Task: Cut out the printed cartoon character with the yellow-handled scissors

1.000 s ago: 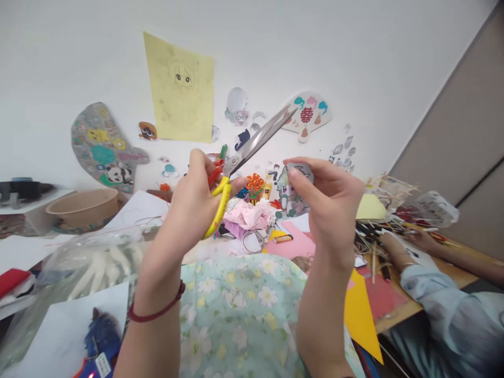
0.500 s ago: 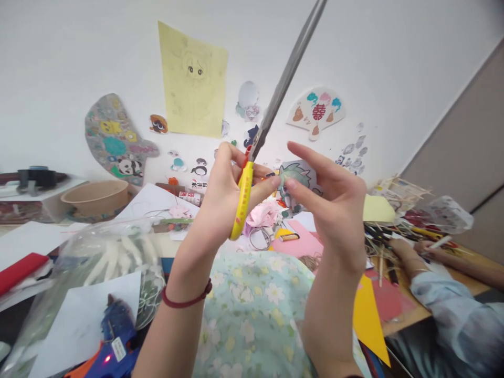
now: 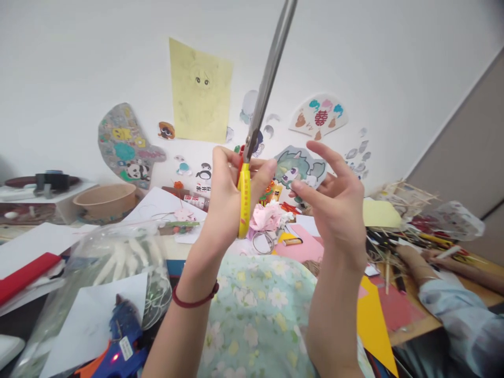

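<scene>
A pair of scissors (image 3: 264, 89) with a yellow and red handle is in my left hand (image 3: 230, 194). The yellow loop lies by the base of the thumb, and the long blades point up, almost closed together. My right hand (image 3: 338, 205) pinches a cartoon cutout (image 3: 301, 168) between thumb and fingers, its index finger raised. The cutout has a green-haired character and a grey border. A small gap separates the left thumb tip from the cutout's left edge.
A blue glue gun (image 3: 125, 331) with a red light lies front left, beside a clear plastic bag (image 3: 90, 257). Pink crumpled paper (image 3: 268, 216) sits mid-table. A brown bowl (image 3: 105, 200) stands left. Another person's sleeve (image 3: 452, 294) is at right, near sticks and pens.
My left thumb and fingers have come away from the cutout, which now stays in my right hand and shows more fully. The scissors' blades have swung slightly left and more upright.
</scene>
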Action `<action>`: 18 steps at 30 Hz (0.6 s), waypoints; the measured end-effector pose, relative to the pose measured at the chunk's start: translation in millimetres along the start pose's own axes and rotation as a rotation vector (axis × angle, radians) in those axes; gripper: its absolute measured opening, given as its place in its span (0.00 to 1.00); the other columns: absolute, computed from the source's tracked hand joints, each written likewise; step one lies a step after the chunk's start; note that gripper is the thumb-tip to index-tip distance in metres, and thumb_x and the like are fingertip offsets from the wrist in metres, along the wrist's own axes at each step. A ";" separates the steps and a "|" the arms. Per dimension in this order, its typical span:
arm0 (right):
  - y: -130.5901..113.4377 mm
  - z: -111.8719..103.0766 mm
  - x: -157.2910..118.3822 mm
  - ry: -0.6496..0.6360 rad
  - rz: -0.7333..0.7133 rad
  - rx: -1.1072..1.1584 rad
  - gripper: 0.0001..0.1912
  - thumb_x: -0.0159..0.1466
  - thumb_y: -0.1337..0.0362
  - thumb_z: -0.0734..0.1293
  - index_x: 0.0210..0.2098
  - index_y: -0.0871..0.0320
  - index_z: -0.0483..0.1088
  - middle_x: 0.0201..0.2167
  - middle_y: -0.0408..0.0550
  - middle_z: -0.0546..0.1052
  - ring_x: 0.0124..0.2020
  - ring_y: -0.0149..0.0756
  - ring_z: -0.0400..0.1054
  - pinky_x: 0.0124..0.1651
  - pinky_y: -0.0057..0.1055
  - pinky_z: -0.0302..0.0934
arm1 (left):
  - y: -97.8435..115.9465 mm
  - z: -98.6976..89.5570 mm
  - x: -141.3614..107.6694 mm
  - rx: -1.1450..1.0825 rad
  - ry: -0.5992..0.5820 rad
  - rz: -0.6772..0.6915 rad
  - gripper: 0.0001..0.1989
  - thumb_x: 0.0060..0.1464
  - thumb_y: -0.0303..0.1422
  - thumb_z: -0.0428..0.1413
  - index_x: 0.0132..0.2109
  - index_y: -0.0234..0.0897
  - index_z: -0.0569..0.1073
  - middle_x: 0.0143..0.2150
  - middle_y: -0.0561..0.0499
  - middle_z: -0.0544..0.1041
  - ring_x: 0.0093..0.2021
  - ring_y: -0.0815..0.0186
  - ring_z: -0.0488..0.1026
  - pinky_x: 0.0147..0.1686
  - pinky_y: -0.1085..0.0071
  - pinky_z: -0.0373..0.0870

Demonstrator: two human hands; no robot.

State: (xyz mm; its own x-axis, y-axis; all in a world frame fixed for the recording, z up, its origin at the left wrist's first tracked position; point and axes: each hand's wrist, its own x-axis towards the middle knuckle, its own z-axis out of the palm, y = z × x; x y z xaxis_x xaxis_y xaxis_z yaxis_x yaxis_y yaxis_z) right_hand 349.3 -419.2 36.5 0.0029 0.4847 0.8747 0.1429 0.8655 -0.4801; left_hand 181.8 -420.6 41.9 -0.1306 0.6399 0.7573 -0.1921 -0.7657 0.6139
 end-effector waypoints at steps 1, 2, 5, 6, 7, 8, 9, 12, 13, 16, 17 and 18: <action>-1.3 -0.7 -0.8 -0.008 0.001 0.000 0.32 0.58 0.56 0.76 0.60 0.44 0.68 0.36 0.41 0.81 0.32 0.34 0.77 0.34 0.35 0.75 | 0.6 -1.7 0.4 0.017 0.009 -0.015 0.21 0.57 0.42 0.64 0.37 0.43 0.57 0.29 0.57 0.75 0.27 0.70 0.71 0.29 0.68 0.71; -3.0 -1.1 -1.7 -0.018 0.005 0.001 0.31 0.58 0.56 0.76 0.60 0.43 0.68 0.36 0.41 0.81 0.32 0.34 0.77 0.34 0.34 0.75 | 1.2 -3.4 0.7 0.027 0.017 -0.023 0.20 0.57 0.42 0.63 0.37 0.43 0.57 0.28 0.58 0.74 0.27 0.70 0.72 0.29 0.68 0.71; -8.9 -1.0 -4.0 -0.034 0.027 0.004 0.30 0.58 0.59 0.76 0.59 0.43 0.69 0.37 0.41 0.81 0.32 0.32 0.76 0.34 0.33 0.75 | 3.4 -8.1 1.0 0.028 -0.005 -0.051 0.21 0.55 0.38 0.65 0.38 0.44 0.57 0.32 0.56 0.77 0.30 0.69 0.75 0.28 0.69 0.72; -10.3 -0.7 -4.3 -0.036 0.037 0.002 0.30 0.58 0.60 0.76 0.59 0.44 0.69 0.37 0.41 0.80 0.31 0.32 0.76 0.34 0.32 0.75 | 4.1 -9.1 0.9 0.029 -0.017 -0.061 0.22 0.54 0.36 0.66 0.38 0.43 0.57 0.33 0.56 0.78 0.31 0.69 0.76 0.28 0.70 0.72; -11.2 -0.3 -4.3 -0.036 0.046 0.001 0.29 0.58 0.60 0.76 0.58 0.44 0.70 0.37 0.41 0.80 0.31 0.32 0.75 0.34 0.32 0.75 | 4.6 -9.7 0.7 0.034 -0.025 -0.070 0.22 0.52 0.34 0.67 0.38 0.43 0.57 0.34 0.56 0.78 0.31 0.70 0.76 0.27 0.70 0.72; -11.5 0.1 -4.0 -0.034 0.052 0.002 0.29 0.58 0.60 0.75 0.58 0.44 0.70 0.37 0.41 0.80 0.31 0.32 0.75 0.34 0.33 0.75 | 4.8 -9.9 0.5 0.043 -0.029 -0.081 0.22 0.52 0.33 0.67 0.38 0.43 0.57 0.34 0.56 0.78 0.30 0.70 0.75 0.27 0.71 0.73; -11.3 0.4 -3.6 -0.030 0.056 0.006 0.28 0.58 0.60 0.75 0.57 0.44 0.71 0.38 0.41 0.80 0.33 0.33 0.76 0.35 0.33 0.76 | 4.8 -9.8 0.4 0.054 -0.030 -0.091 0.23 0.51 0.33 0.67 0.38 0.43 0.57 0.33 0.56 0.78 0.29 0.70 0.75 0.27 0.71 0.73; -7.9 0.1 -1.4 -0.017 0.067 0.041 0.29 0.56 0.59 0.76 0.57 0.43 0.71 0.43 0.41 0.79 0.41 0.36 0.77 0.44 0.37 0.77 | 3.3 -7.6 0.2 0.065 -0.014 -0.086 0.24 0.50 0.34 0.68 0.37 0.43 0.56 0.32 0.58 0.77 0.28 0.71 0.74 0.29 0.69 0.74; -6.4 -0.5 -0.6 -0.018 0.074 0.069 0.30 0.55 0.59 0.77 0.57 0.43 0.71 0.46 0.41 0.79 0.45 0.38 0.77 0.48 0.39 0.76 | 2.5 -6.4 0.1 0.054 -0.003 -0.065 0.24 0.49 0.34 0.68 0.37 0.43 0.56 0.31 0.58 0.76 0.28 0.70 0.74 0.30 0.69 0.74; -3.1 -4.5 2.3 -0.035 0.078 0.170 0.33 0.55 0.55 0.76 0.59 0.44 0.69 0.57 0.44 0.76 0.59 0.44 0.72 0.59 0.44 0.72 | 0.8 -2.6 -0.7 0.011 0.029 0.023 0.23 0.51 0.31 0.67 0.37 0.44 0.56 0.31 0.59 0.76 0.30 0.71 0.74 0.35 0.68 0.74; -2.9 -6.4 3.2 -0.039 0.066 0.188 0.33 0.56 0.52 0.75 0.60 0.43 0.69 0.59 0.45 0.75 0.62 0.44 0.70 0.60 0.43 0.71 | 0.9 -1.5 -1.2 0.001 0.038 0.054 0.22 0.52 0.30 0.66 0.37 0.44 0.56 0.31 0.59 0.76 0.31 0.71 0.74 0.37 0.68 0.74; -3.3 -8.3 4.0 -0.041 0.048 0.192 0.32 0.58 0.48 0.73 0.61 0.42 0.68 0.61 0.46 0.74 0.64 0.45 0.68 0.59 0.41 0.71 | 1.4 -0.7 -1.9 -0.001 0.047 0.080 0.22 0.52 0.29 0.65 0.37 0.44 0.56 0.31 0.59 0.76 0.32 0.71 0.74 0.38 0.67 0.73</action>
State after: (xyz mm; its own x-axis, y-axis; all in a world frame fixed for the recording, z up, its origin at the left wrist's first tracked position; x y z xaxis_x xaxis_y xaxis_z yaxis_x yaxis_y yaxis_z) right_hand 357.1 -421.2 42.2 -0.0354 0.5270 0.8491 -0.0479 0.8478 -0.5282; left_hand 181.1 -422.9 41.2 -0.1908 0.5792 0.7926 -0.1800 -0.8143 0.5518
